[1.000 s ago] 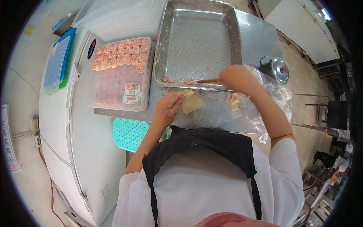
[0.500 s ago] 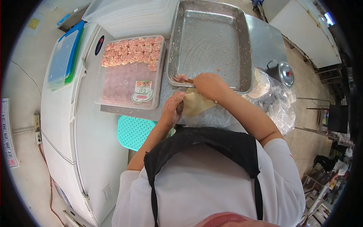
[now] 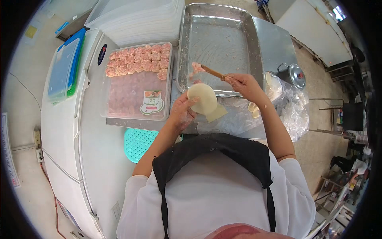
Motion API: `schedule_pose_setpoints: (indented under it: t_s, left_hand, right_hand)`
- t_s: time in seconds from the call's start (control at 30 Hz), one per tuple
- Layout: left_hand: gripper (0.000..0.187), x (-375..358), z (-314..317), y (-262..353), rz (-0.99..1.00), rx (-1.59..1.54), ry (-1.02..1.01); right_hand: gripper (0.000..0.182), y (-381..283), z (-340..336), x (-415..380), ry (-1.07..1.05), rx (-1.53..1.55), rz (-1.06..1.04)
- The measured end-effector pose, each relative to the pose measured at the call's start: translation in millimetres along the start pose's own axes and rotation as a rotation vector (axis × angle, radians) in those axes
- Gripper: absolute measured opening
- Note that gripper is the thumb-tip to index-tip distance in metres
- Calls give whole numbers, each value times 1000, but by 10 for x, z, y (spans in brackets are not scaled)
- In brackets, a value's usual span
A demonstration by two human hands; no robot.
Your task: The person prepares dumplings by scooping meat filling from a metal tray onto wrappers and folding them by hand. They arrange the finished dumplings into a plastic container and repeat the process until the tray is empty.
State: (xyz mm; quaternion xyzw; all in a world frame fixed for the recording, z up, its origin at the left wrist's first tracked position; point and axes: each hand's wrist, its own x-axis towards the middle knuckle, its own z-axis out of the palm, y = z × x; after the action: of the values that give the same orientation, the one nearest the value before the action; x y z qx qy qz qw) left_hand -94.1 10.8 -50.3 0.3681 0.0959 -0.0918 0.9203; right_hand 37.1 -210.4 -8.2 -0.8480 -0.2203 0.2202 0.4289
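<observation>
My left hand (image 3: 182, 110) pinches a round, pale yellow dumpling wrapper (image 3: 202, 97) by its left side, in front of the tray's near edge. Another piece of wrapper (image 3: 217, 114) shows below it. In my right hand (image 3: 246, 85) is a wooden spatula (image 3: 215, 72), pointing left, with a lump of pink minced meat (image 3: 197, 67) on its tip. The spatula is over the near part of a deep metal tray (image 3: 258, 51), whose bottom is smeared with meat bits. Left of the tray, a clear plastic box (image 3: 170, 79) holds rows of open-topped meat dumplings (image 3: 137, 59).
Stacked clear plastic containers (image 3: 135, 24) stand behind the box. To the right are crumpled plastic bags (image 3: 292, 113) and a lidded pot (image 3: 296, 75). A white freezer (image 3: 63, 131) stands at left, with a turquoise perforated stool (image 3: 139, 144) beside it.
My right hand has lifted the spatula from the tray's near left corner and moved right, carrying meat on its tip. The wrapper in my left hand is now raised and spread out.
</observation>
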Motion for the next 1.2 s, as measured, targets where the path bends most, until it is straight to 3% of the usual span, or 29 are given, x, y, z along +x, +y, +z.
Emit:
schedule_pose_setpoints:
  t_s: [0.1, 0.13, 0.2, 0.27, 0.33, 0.5, 0.6, 0.67, 0.7, 0.77, 0.83, 0.9, 0.97, 1.03, 1.1, 1.17, 1.2]
  left_hand:
    - [47, 74, 99, 114, 42, -211, -46]
    - [47, 85, 65, 121, 43, -209, -45]
    - [44, 79, -62, 162, 140, -170, 117]
    - [43, 15, -132, 302, 238, -75, 179]
    - [41, -58, -172, 449, 343, 15, 248]
    - [34, -266, -88, 615, 447, -211, 292]
    - [32, -338, -184, 519, 499, 6, 357]
    - [32, -367, -204, 447, 496, -10, 409]
    - [33, -387, -200, 416, 484, -23, 451]
    - [33, -370, -195, 360, 491, -83, 467]
    - [33, -285, -234, 266, 501, -151, 479]
    - [34, -135, -304, 167, 469, -128, 521]
    - [36, 15, -107, 125, 472, -146, 478]
    - [39, 215, 112, 147, 370, -364, 301]
    - [41, 301, 305, 274, 338, -441, 307]
    - [44, 391, 229, 290, 301, -517, 318]
    - [46, 436, -12, 258, 330, -527, 289]
  right_hand:
    - [27, 92, -88, -55, 92, 31, -95]
    - [26, 106, -93, -63, 136, -106, -144]
    - [25, 89, -120, -79, 181, -238, -193]
    - [23, 1, -202, -85, -133, -791, -176]
    - [23, 188, -269, 66, -96, -720, -208]
    - [25, 944, -94, 738, -47, -540, -337]
    - [27, 914, 100, 837, -94, -475, -289]
    - [29, 842, 154, 804, -316, -552, -361]
    - [29, 841, 172, 744, -322, -546, -365]
    - [30, 842, 147, 628, -488, -291, -250]
    - [31, 735, 37, 542, -492, -213, -212]
    - [35, 413, -203, 416, -645, -64, 86]
    - [35, 125, -281, 291, -598, 14, 113]
    - [34, 6, -181, 177, -523, 91, 151]
    - [34, -1, 72, 110, -135, -94, -361]
    - [35, -46, -9, 48, -175, -107, -323]
    - [33, -80, -161, 43, -202, -266, -282]
